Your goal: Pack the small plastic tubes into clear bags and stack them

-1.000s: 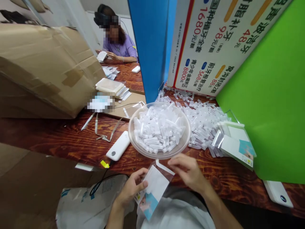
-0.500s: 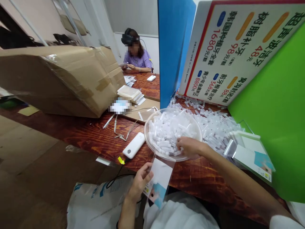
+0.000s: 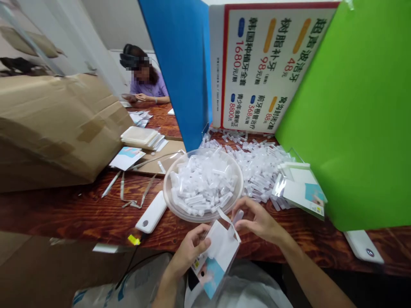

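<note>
Near edge of table (image 3: pixel 64 209): both hands meet just below the bowl (image 3: pixel 167 194)
Left hand (image 3: pixel 189 252): fingers and thumb clamped on the clear packet (image 3: pixel 220 250), printed card inside, mouth tilted up
Right hand (image 3: pixel 260 222): fingertips pinched on one small tube (image 3: pixel 238 216), at the packet's open flap
Bowl: piled with tubes, power bank (image 3: pixel 150 212) just beside its left rim
Behind bowl: loose heap of tubes (image 3: pixel 266 164), spare packets (image 3: pixel 302 192) to its right
Far end: another person (image 3: pixel 151 90), seated
</note>
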Motion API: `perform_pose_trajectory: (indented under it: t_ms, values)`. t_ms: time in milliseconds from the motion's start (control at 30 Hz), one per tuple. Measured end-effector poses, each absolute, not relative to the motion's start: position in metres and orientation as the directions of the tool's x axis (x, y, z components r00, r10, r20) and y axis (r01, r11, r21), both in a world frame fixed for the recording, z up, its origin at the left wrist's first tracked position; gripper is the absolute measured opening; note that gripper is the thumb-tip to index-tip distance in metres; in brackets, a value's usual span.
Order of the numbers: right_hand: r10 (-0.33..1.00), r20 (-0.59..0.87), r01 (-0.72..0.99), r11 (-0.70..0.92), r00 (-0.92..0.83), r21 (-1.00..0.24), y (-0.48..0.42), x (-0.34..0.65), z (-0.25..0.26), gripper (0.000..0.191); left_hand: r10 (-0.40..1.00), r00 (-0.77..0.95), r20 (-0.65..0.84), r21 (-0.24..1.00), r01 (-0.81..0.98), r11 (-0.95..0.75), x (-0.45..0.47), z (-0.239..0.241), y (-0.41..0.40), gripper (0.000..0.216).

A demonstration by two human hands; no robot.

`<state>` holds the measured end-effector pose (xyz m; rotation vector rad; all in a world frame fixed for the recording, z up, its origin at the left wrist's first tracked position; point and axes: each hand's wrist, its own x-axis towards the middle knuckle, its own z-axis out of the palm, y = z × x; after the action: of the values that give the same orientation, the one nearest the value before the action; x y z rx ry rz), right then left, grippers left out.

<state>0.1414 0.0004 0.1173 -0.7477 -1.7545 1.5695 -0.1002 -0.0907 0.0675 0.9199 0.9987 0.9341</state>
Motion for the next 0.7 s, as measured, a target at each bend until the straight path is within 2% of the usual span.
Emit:
perform_pose_trajectory:
  t_ms: [67, 100, 233, 300, 400, 500, 567, 633, 700]
  values:
    - [0.904, 0.003, -0.119, -0.054, -0.428, -0.991, -0.010, 0.153, 0.099, 0.044, 0.908, 0.317, -0.275, 0.924, -0.173, 0.340, -0.086, 0.068, -0.084, 0.049]
    - [0.947, -0.014, -0.152, -0.067, -0.322, -0.986, -0.015, 0.159, 0.089, 0.048, 0.898, 0.340, -0.280, 0.923, -0.161, 0.349, -0.078, 0.068, -0.080, 0.049]
    - [0.996, 0.026, -0.035, 0.029, 0.088, -0.999, -0.043, 0.185, 0.058, 0.041, 0.870, 0.389, -0.303, 0.927, -0.092, 0.364, -0.035, 0.068, -0.063, 0.045]
    - [0.991, 0.048, 0.002, 0.048, 0.123, -0.999, -0.059, 0.199, 0.049, 0.049, 0.868, 0.397, -0.299, 0.939, -0.039, 0.341, -0.009, 0.068, -0.055, 0.043]
    - [0.996, 0.043, -0.014, 0.044, 0.080, -0.999, -0.080, 0.227, 0.040, 0.063, 0.865, 0.419, -0.277, 0.955, 0.024, 0.294, 0.032, 0.066, -0.049, 0.041]
    - [0.995, -0.058, 0.068, -0.064, 0.087, -0.996, -0.095, 0.275, 0.039, 0.053, 0.837, 0.485, -0.254, 0.963, 0.047, 0.265, 0.070, 0.054, -0.052, 0.044]
    - [0.985, -0.124, 0.204, -0.147, 0.123, -0.968, -0.107, 0.322, 0.043, 0.040, 0.794, 0.541, -0.276, 0.953, 0.048, 0.299, 0.096, 0.041, -0.051, 0.057]
    - [0.965, -0.166, 0.386, -0.235, 0.204, -0.892, -0.122, 0.379, 0.051, 0.030, 0.785, 0.520, -0.336, 0.922, 0.011, 0.388, 0.120, 0.028, -0.042, 0.076]
    - [0.934, -0.198, 0.511, -0.331, 0.298, -0.793, -0.135, 0.437, 0.060, 0.031, 0.819, 0.437, -0.371, 0.903, -0.036, 0.428, 0.144, 0.021, -0.024, 0.082]
